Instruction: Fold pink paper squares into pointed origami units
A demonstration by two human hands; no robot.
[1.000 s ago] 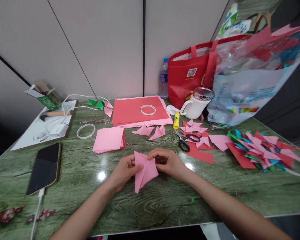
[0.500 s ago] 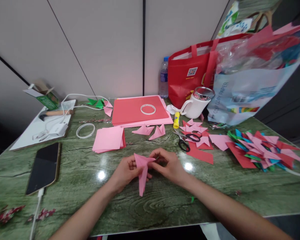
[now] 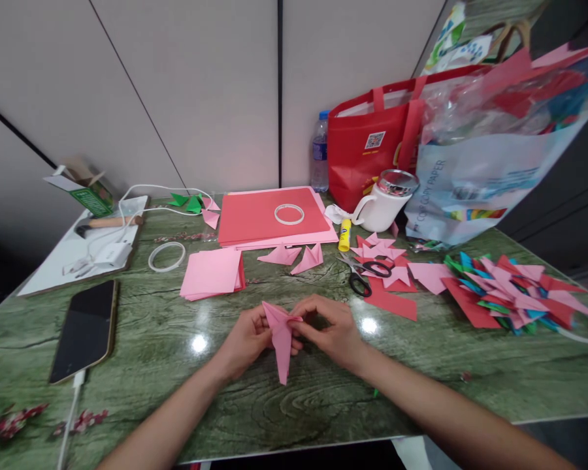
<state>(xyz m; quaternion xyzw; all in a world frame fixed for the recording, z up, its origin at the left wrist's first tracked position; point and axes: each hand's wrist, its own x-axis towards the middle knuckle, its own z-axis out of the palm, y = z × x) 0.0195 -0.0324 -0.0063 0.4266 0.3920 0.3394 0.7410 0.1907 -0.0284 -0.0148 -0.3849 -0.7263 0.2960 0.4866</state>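
The folded pink paper (image 3: 280, 339), over the table (image 3: 176, 365) near its front edge, points to six o'clock. Left hand (image 3: 245, 339) and right hand (image 3: 333, 329) pinch its top, each grip closed on it. Light, flimsy, easily creased; its layered folds look the stiffest hold.

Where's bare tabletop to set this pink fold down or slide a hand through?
Bare table lies between the phone and the left hand holding the pink fold, below the pink stack. Another patch sits right of the right hand, nearer than the coloured pile. Crowded: scissors to that pile.
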